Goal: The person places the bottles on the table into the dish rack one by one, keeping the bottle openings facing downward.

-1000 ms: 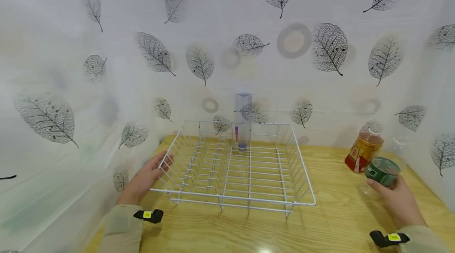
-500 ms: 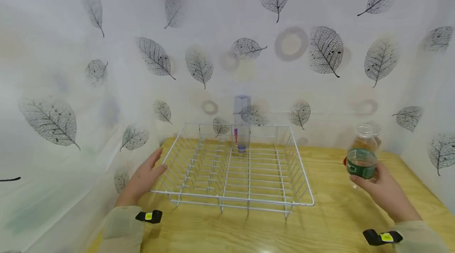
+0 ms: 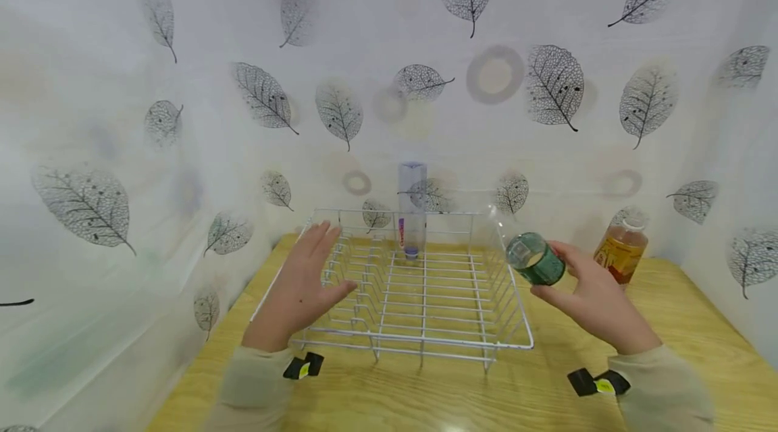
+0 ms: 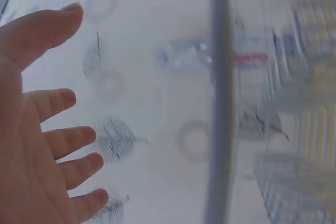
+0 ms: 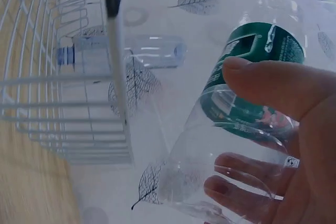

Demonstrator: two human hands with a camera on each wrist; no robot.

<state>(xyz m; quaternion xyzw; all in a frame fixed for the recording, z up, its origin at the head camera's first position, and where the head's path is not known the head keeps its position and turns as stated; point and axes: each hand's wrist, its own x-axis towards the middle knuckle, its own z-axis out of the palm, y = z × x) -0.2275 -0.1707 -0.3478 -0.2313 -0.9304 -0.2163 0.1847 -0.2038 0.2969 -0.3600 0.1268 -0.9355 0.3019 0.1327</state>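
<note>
My right hand [image 3: 589, 297] grips a clear plastic bottle [image 3: 535, 258] round its green label, tilted, at the right rim of a white wire dish rack [image 3: 425, 336]. In the right wrist view the thumb lies on the label [image 5: 257, 45] and the fingers show through the clear plastic. Over the left side of the rack is my left hand [image 3: 298, 290], its fingers spread and holding nothing. Another clear bottle [image 3: 412, 209] stands upside down at the back of the rack, a pink and purple label on it.
An amber and red bottle [image 3: 623, 250] stands on the wooden table [image 3: 668, 324], partly behind my right hand. White curtains [image 3: 389, 27] with a leaf print close in the back and sides. Upright wire dividers [image 3: 365, 277] fill the rack's left part.
My right hand has carried the green-labelled bottle left, from beside the amber bottle to the rack's right rim. My left hand has left the rack's left side and moved right, over it.
</note>
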